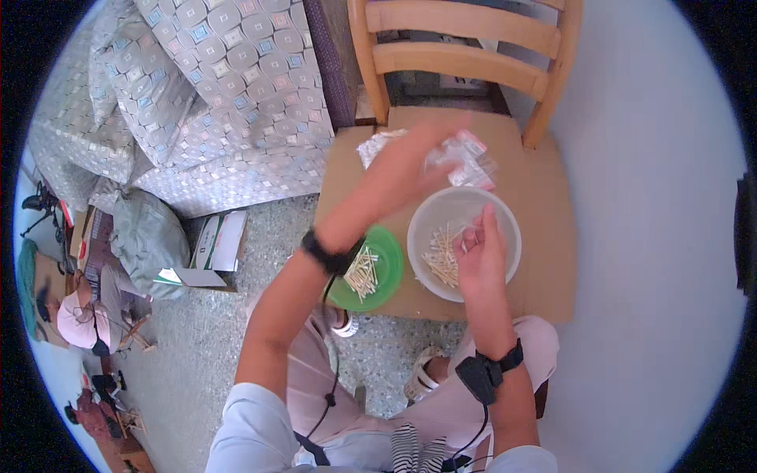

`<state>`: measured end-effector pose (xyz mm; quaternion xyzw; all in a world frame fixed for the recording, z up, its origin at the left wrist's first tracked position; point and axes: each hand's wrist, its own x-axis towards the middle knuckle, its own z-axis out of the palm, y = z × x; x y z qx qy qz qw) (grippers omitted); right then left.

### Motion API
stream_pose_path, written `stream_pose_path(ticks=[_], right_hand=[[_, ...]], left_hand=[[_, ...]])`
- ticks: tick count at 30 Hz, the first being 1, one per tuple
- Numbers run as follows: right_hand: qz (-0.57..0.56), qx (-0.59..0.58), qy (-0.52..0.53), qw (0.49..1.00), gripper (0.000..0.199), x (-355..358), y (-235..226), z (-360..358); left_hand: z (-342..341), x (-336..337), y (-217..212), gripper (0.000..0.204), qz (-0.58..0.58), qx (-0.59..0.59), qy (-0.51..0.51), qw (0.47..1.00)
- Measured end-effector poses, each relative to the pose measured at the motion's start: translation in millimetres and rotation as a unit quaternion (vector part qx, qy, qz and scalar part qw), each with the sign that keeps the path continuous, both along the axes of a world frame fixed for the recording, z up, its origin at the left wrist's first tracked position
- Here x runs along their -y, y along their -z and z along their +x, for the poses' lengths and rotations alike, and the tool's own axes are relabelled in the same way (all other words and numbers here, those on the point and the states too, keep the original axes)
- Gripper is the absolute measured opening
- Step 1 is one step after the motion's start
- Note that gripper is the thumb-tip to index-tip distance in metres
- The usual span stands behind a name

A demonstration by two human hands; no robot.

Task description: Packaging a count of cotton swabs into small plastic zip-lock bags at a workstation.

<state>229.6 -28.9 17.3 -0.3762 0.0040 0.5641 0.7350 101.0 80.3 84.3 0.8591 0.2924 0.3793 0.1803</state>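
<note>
My left hand (pixel 410 165) is smeared by motion above clear plastic bags (pixel 473 162) with reddish edges on the chair seat. Its thumb seems apart from the fingers, but whether it holds anything is unclear. Over the white bowl (pixel 505 276), my right hand (pixel 481 252) is closed, thumb and fingertips together; what they pinch is too small to make out. Beneath it in the bowl lie short pale sticks (pixel 440 256), some white-tipped. A green bowl (pixel 392 277) stands left of it, holding similar sticks (pixel 361 276), partly hidden by my left wrist.
Both bowls stand on a brown board on the seat of a wooden chair (pixel 465 59). A white wall (pixel 646 236) rises at right. Far left are a bed with patterned covers (pixel 244 71), an open carton (pixel 213 248), a grey-green sack (pixel 146 236) and two seated people (pixel 79 319).
</note>
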Motion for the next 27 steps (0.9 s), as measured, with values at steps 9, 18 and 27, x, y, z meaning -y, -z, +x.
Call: stream_pose_path(ticks=[9,18,27], right_hand=[[0.079,0.343,-0.159,0.923,0.025,11.9,-27.9,-20.0],[0.069,0.436,-0.249,0.862,0.033,12.0,-5.4,-46.7],[0.089,0.505,-0.289,0.808,0.013,3.1,-15.3,-33.5]], left_hand=[[-55.5,94.5,22.5,0.031,-0.008,-0.038,-0.070,0.997],[-102.0,112.7,59.1,0.037,0.024,0.056,-0.100,0.993],[-118.6,123.1,37.9,0.038,-0.201,0.123,-0.043,0.971]])
